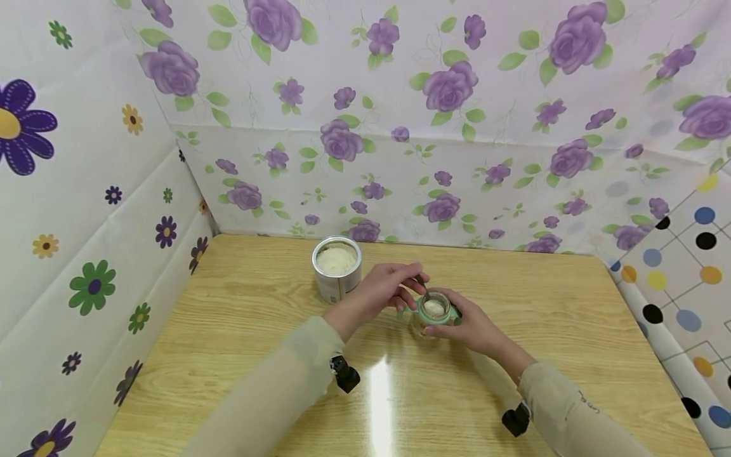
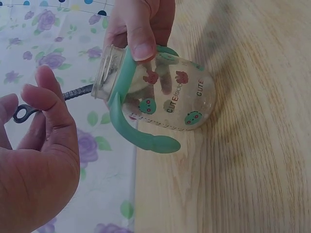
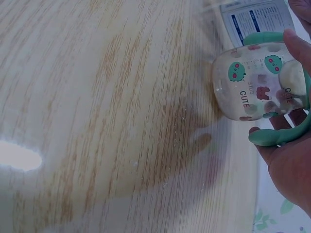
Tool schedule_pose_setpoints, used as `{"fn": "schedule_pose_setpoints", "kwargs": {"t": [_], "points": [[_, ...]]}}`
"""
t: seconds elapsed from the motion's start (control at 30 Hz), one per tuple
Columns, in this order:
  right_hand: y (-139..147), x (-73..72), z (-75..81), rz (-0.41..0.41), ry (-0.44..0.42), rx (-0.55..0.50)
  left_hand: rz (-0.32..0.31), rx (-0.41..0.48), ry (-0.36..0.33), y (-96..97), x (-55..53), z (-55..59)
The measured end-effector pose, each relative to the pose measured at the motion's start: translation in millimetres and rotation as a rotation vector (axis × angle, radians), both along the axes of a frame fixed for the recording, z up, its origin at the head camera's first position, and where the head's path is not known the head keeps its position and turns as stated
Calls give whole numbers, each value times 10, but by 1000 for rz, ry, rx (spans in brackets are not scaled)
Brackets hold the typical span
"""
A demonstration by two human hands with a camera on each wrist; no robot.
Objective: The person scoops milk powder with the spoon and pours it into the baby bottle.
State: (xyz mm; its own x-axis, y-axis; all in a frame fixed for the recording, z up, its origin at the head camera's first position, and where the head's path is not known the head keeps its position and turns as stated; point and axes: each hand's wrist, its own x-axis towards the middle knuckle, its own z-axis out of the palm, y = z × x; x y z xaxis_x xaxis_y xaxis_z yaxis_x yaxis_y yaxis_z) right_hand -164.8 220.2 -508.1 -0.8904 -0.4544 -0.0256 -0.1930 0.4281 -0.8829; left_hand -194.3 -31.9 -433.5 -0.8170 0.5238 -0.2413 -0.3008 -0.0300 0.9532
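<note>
Landmark: the bottle, a clear one with a green collar. Nearest, short of the bottle, two pale sleeves (image 1: 280,387) reach in over the wood-grain table (image 1: 240,355), a black wrist device (image 1: 345,374) at the left cuff and another (image 1: 516,419) at the right; a streak of glare lies on the wood between them. Left hand (image 1: 379,292), just left of the bottle: pinching a dark utensil (image 2: 77,92) by its ring-ended, twisted handle, the far end inside the bottle's mouth. Right hand (image 1: 474,327), at the bottle's right side: grasping it, fingers and thumb round the body. Bottle (image 2: 163,116) itself: printed "CUTE" with small figures, curved green handles (image 2: 138,136) at its sides; I cannot tell whether its base touches the wood. White matter (image 1: 434,308) shows within its mouth; whether on the utensil or in the bottle, cannot tell. Beyond the bottle and to its left, an open can (image 1: 327,287) stands upright, holding cream-coloured powder (image 1: 335,261). Farthest, behind the bottle, hangs a purple-rose cloth (image 1: 394,165).
</note>
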Motion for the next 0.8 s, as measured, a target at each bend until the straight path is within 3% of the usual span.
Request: {"fn": "schedule_pose_setpoints", "kwargs": {"t": [0.53,0.8], "points": [[-6,4,9,-7,-14,12,48,6,5,58,21,-22],[-4,7,3,-18,-6,17,113,-11,-15,94,31,-36]]}}
